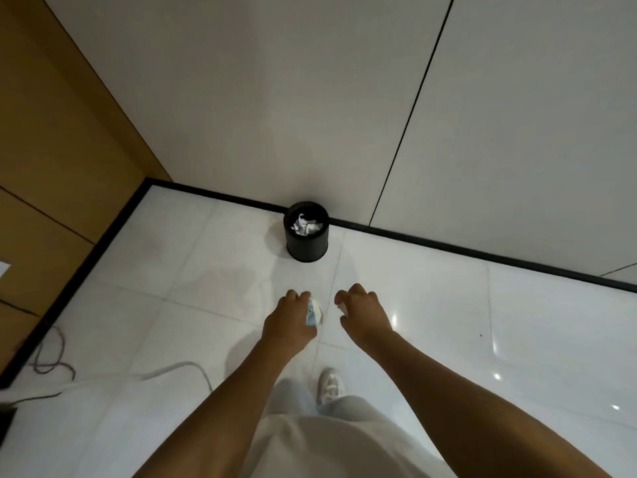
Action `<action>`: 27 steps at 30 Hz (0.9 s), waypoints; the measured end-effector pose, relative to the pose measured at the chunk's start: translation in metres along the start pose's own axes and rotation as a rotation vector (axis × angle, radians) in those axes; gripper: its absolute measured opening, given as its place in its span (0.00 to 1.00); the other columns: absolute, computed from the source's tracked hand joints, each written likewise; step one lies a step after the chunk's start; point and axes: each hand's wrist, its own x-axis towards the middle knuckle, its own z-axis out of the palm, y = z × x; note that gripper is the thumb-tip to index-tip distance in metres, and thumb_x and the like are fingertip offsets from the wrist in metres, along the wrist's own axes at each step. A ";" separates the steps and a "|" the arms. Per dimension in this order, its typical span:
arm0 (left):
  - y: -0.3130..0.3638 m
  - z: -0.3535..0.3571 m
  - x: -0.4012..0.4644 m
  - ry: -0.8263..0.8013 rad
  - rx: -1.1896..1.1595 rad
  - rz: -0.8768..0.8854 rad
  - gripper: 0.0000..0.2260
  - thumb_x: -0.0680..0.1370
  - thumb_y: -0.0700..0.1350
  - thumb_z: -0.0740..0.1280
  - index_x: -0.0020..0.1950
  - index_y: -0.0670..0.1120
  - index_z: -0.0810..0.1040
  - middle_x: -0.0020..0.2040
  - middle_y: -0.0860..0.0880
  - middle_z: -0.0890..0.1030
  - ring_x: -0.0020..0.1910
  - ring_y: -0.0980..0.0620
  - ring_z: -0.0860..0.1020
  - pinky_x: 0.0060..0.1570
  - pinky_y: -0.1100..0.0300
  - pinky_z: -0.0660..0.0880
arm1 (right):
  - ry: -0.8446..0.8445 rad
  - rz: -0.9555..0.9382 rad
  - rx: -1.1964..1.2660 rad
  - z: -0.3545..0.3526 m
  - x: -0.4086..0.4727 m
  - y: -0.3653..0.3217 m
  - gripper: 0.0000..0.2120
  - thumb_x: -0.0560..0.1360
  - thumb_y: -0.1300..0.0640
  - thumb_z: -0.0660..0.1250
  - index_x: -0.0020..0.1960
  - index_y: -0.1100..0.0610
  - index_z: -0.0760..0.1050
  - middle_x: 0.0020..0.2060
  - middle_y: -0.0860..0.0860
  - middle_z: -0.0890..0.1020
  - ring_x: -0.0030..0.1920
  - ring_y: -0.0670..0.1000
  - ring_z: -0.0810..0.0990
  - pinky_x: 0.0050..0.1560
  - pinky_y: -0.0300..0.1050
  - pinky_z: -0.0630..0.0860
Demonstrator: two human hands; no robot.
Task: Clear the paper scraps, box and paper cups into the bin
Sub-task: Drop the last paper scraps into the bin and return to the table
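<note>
A small black round bin (306, 248) stands on the white tiled floor against the wall's black skirting, with crumpled white paper scraps (305, 225) inside it. My left hand (287, 322) is held out over the floor short of the bin and grips a crushed white-and-blue paper cup (314, 312). My right hand (362, 313) hovers beside it with fingers curled; a small white scrap (342, 308) shows at its fingertips, too small to identify.
Grey and white cables (51, 353) trail over the floor at the left near a wooden wall panel (44, 188). A dark object (7, 419) sits at the lower left edge. My shoe (329, 382) is below the hands.
</note>
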 end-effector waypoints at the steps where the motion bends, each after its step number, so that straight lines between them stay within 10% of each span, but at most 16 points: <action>1: -0.002 -0.011 0.019 0.004 -0.007 -0.009 0.30 0.74 0.50 0.70 0.73 0.49 0.62 0.66 0.48 0.68 0.64 0.49 0.70 0.57 0.58 0.74 | -0.013 0.000 0.000 -0.008 0.022 -0.002 0.17 0.76 0.66 0.61 0.63 0.53 0.73 0.59 0.53 0.72 0.56 0.56 0.72 0.50 0.42 0.75; 27: -0.117 -0.105 0.498 -0.116 -0.064 -0.047 0.29 0.73 0.49 0.71 0.71 0.49 0.64 0.65 0.45 0.69 0.62 0.47 0.71 0.52 0.55 0.75 | -0.187 0.155 0.061 0.001 0.491 -0.017 0.19 0.79 0.62 0.61 0.68 0.51 0.71 0.68 0.51 0.69 0.65 0.56 0.69 0.61 0.47 0.75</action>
